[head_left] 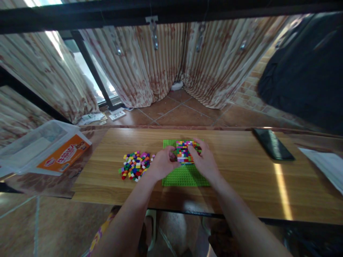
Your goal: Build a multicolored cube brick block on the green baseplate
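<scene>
A green studded baseplate [184, 177] lies on the wooden table. On its upper part sits a dense, many-coloured patch of small toy bricks [184, 151]. My left hand [163, 162] is at the patch's left edge, thumb and forefinger curled against it. Over the right side rests my right hand [205, 159], its thumb on top of the bricks and its fingers bent round the far right edge. Both hands hide parts of the patch, and whether a loose brick is between the fingers cannot be made out. Left of the plate, a pile of loose toy bricks [135, 165] is spread beside my left forearm.
A clear plastic tub [24, 150] with an orange label stands off the table's left end. On the right of the table [238, 185] lie a dark phone-like slab [273, 144] and white paper [323, 166]. Curtains [139, 67] hang beyond the far edge.
</scene>
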Demonstrator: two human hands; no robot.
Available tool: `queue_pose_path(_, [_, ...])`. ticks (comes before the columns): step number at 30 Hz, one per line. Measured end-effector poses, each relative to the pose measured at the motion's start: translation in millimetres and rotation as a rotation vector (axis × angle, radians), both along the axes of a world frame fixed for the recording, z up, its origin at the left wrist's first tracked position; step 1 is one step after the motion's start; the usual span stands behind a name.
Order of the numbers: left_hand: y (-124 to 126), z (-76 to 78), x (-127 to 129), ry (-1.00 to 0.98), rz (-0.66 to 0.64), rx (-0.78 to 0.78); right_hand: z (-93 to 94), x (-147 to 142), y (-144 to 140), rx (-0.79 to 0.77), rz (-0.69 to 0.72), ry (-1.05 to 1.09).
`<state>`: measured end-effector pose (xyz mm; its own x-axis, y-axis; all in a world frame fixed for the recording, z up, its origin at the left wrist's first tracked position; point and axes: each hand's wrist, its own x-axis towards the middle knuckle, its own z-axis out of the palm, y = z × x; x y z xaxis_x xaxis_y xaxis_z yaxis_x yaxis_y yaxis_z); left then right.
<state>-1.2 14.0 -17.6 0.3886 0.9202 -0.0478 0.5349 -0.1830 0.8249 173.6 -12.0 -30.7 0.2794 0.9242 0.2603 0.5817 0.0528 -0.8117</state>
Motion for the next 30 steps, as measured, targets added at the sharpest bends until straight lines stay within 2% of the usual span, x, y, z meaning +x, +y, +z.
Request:
queue_pose_path(4, [-5.3, 7.8, 4.3, 0.117, 0.002, 0.097, -0.6, 1.3, 2.1, 0.020, 0.033, -0.059])
queue_pose_path(10, [-9.7, 6.0, 11.1, 0.162, 0.011, 0.204, 3.9, 12.0, 2.9, -0.049, -0.057, -0.114])
queue_pose_path(14, [-13.5, 2.5, 19.2, 0.185, 0.020, 0.224, 6.1, 16.7, 1.9, -0.090, -0.093, -0.163])
queue_pose_path(18, [-14.3, 5.9, 18.7, 0.235, 0.001, 0.222, 3.5, 16.6, 1.8, -0.070, -0.088, -0.193])
queue_pose_path(21, [-6.9, 11.0, 2.1, 0.247, 0.010, 0.199, 1.5, 16.2, 1.6, -0.053, -0.069, -0.212])
queue_pose_path(24, [6.4, 15.7, -29.8, 0.270, 0.086, 0.169, 1.3, 16.4, 1.0, -0.049, -0.056, -0.227])
queue_pose_path(28, [20.5, 20.6, -75.5, 0.463, 0.283, 0.112, 1.7, 16.7, 0.4, -0.061, -0.050, -0.239])
queue_pose_path(30, [22.5, 22.4, -91.0, 0.523, 0.269, 0.098, 1.6, 16.8, 0.5, -0.066, -0.045, -0.241])
